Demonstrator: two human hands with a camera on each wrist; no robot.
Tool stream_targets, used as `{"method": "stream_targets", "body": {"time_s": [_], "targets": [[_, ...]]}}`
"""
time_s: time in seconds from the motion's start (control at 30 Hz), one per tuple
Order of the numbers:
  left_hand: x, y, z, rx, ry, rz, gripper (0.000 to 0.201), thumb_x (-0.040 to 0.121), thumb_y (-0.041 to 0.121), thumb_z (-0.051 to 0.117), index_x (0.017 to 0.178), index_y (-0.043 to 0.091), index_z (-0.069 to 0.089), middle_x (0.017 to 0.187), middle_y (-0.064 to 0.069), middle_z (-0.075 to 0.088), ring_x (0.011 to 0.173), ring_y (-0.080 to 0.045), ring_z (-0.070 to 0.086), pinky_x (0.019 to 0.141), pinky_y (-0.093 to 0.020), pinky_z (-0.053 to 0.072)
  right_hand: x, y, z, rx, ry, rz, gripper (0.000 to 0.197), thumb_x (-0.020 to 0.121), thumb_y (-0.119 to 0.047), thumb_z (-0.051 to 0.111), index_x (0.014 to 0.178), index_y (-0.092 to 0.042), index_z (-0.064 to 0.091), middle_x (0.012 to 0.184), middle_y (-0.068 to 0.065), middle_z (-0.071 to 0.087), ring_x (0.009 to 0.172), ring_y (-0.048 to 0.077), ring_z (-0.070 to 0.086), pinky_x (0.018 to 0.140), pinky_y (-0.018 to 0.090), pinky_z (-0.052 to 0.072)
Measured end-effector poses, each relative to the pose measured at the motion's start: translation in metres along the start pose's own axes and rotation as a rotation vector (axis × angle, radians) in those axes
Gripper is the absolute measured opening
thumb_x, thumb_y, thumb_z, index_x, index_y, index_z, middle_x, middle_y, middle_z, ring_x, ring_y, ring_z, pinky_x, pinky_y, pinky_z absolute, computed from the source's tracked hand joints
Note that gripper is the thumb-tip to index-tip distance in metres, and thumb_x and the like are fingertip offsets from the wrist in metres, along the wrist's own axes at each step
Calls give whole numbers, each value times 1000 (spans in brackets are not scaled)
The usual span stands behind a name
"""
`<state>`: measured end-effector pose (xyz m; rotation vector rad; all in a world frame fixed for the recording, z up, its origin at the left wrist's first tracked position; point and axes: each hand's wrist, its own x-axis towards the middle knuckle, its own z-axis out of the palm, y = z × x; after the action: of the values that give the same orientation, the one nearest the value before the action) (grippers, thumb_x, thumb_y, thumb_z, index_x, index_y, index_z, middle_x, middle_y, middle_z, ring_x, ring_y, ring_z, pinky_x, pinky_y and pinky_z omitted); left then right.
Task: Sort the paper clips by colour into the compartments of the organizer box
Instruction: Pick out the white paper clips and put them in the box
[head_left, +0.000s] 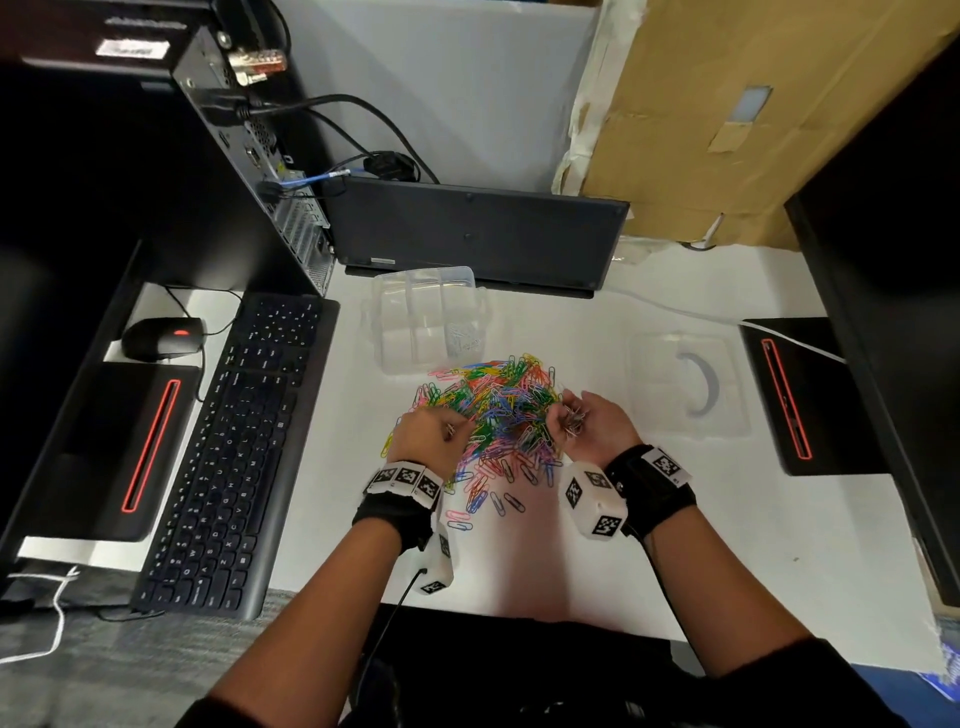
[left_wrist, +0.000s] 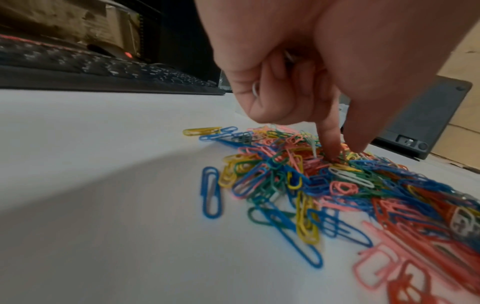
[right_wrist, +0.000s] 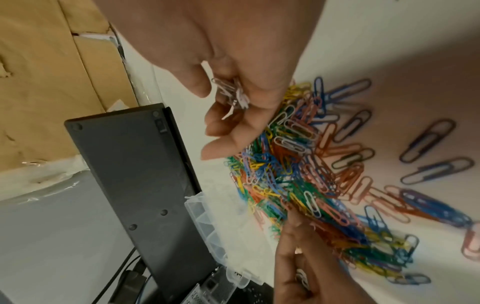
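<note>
So the right hand (head_left: 589, 423) is cupped palm-up at about 3 o'clock of the pile, fingers curled around a little bunch of white paper clips (right_wrist: 231, 94). The left hand (head_left: 428, 436) sits at roughly 9 o'clock of it, most fingers curled in with a white clip or two tucked against the palm, while a straight fingertip (left_wrist: 331, 144) and the thumb poke down into the clips, looks like going for another white one.

The big loose heap of plastic-coated wire paper clips (head_left: 493, 415) in blue, red, pink, yellow, green and white is spread on the white table (head_left: 597, 571), right between both hands. The clear plastic organizer box (head_left: 431, 322) with its divided compartments is at 12 o'clock from the heap, just beside it, and as far as I can tell the compartments are still bare. Its see-through lid (head_left: 685, 384) lies off around 2 o'clock.

Where this could go sideways, imo: these clips hook into each other, so pulling one white clip may drag a coloured one along and it ends up in the wrong compartment. That loose right-hand bunch could also spill a few back on the way over. And white clips on a white table are easy to miss, especially strays near the edge.
</note>
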<state>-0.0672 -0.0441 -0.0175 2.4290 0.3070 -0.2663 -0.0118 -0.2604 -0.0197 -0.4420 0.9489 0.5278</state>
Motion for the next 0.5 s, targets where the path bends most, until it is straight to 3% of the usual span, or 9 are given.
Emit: {"method": "stream_targets", "body": {"time_s": [0.07, 0.17, 0.27, 0.33, 0.4, 0.43, 0.5], "targets": [[0, 4, 0, 9, 17, -8, 18, 86, 38, 69, 77, 24, 76, 72, 9, 66, 68, -12, 61, 70, -24, 52, -1, 1, 2, -64, -3, 13, 42, 105, -31, 38, 74, -7, 52, 54, 6, 48, 52, 16, 47, 40, 19, 48], [1, 8, 1, 0, 43, -20, 18, 81, 36, 74, 70, 22, 73, 62, 11, 61, 59, -5, 53, 62, -20, 45, -6, 2, 0, -321, -4, -28, 40, 105, -34, 40, 69, -17, 45, 48, -4, 39, 31, 7, 28, 27, 16, 24], [1, 8, 0, 9, -5, 42, 7, 78, 31, 77, 80, 24, 76, 62, 17, 55, 58, -2, 49, 62, -18, 42, -12, 6, 0, -777, 49, -218, 36, 105, -28, 42, 75, -14, 53, 54, -4, 36, 38, 8, 22, 31, 18, 18], [0, 8, -1, 79, -60, 85, 6, 81, 29, 74, 86, 26, 76, 69, 13, 61, 65, -7, 53, 64, -18, 40, -14, 9, -2, -1137, 85, -347, 29, 103, -20, 45, 87, -10, 68, 55, -4, 34, 44, 10, 22, 37, 18, 18], [-1, 6, -1, 154, -79, 100, 8, 82, 28, 70, 87, 29, 76, 78, 8, 70, 73, -13, 60, 67, -20, 42, -13, 11, -5, -1388, 90, -438, 20, 96, -20, 58, 94, -8, 75, 45, -10, 36, 42, 9, 27, 38, 19, 21], [0, 4, 0, 181, -81, 101, 9, 82, 28, 69, 87, 30, 76, 80, 7, 71, 76, -15, 62, 69, -21, 45, -14, 12, -6, -1515, 78, -491, 19, 92, -24, 66, 93, -8, 77, 44, -13, 42, 41, 7, 34, 40, 16, 26], [0, 3, 1, 207, -91, 87, 9, 82, 31, 69, 88, 31, 75, 82, 6, 71, 79, -16, 64, 72, -24, 49, -14, 14, -6, -1811, 89, -592, 23, 85, -38, 73, 88, -16, 80, 63, -10, 64, 59, 7, 56, 55, 17, 42]]}}
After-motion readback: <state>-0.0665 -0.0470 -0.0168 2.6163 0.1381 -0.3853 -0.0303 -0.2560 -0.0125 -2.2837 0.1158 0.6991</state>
